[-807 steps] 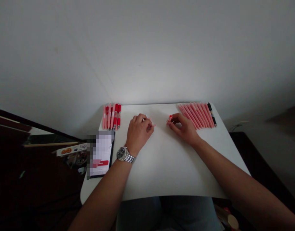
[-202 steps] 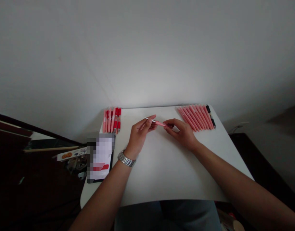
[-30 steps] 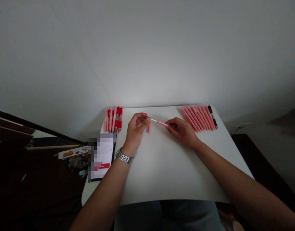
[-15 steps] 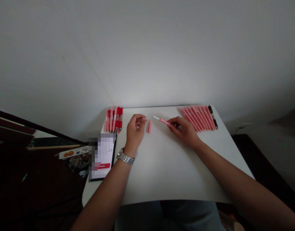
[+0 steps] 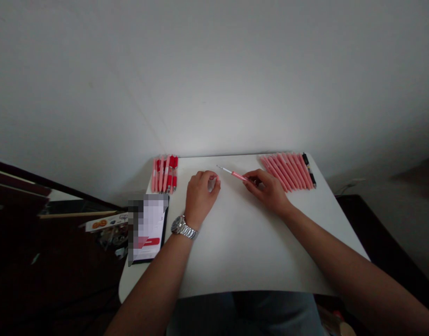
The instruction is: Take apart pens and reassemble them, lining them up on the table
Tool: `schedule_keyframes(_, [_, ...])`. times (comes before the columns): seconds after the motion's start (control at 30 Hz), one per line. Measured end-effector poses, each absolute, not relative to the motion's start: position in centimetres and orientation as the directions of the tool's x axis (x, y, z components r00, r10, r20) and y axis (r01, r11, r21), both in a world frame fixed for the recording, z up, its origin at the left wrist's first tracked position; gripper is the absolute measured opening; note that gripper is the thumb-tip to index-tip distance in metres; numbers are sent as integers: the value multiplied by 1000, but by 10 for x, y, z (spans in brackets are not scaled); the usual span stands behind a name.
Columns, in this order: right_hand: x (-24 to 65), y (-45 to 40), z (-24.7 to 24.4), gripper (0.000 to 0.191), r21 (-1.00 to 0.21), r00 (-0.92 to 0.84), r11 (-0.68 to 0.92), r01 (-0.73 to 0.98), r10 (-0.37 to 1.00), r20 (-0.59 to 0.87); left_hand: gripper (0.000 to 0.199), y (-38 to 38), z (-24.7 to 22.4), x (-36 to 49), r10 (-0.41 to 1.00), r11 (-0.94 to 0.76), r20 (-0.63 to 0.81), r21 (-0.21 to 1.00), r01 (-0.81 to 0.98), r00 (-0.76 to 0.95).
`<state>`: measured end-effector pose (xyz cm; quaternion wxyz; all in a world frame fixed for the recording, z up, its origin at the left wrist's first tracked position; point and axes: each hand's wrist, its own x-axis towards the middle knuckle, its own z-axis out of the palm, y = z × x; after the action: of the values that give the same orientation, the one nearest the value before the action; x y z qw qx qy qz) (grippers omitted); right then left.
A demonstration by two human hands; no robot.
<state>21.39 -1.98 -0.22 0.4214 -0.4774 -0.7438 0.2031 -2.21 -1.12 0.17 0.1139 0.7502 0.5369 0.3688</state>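
Right hand [image 5: 270,193]: gripping slim pink pen barrel [image 5: 239,176], thin white refill [image 5: 227,171] protruding, inside far edge of smooth white worktop [image 5: 242,254]. My left hand [image 5: 199,196] pinches short pink tube [image 5: 217,178], mostly hidden. Room between my forearms, back to near edge.

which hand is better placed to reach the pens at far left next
Probably the left hand: it is nearer those pens, though its fingers seem to be on a small pink piece, mostly hidden. The right hand is farther off and holds a pink pen.
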Motion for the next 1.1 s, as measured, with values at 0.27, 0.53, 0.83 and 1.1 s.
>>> schedule_keyframes(0.27, [213, -20, -2, 21, -704, -191, 456, 545, 885, 425, 12, -12, 0, -19, 875, -423, 453, 550, 720, 168])
schedule_keyframes(0.53, [213, -20, -3, 23, -714, -183, 448, 538, 889, 419, 14, -13, 2, -19, 885, -417, 425, 543, 729, 189])
schedule_keyframes(0.83, [213, -19, -3, 25, -708, -175, 445, 548, 889, 422, 20, -13, 0, -19, 899, -413, 393, 608, 678, 195])
schedule_keyframes(1.1, [214, -20, -2, 22, -716, -165, 442, 540, 890, 426, 23, -15, 3, -17, 916, -370, 386, 710, 599, 108])
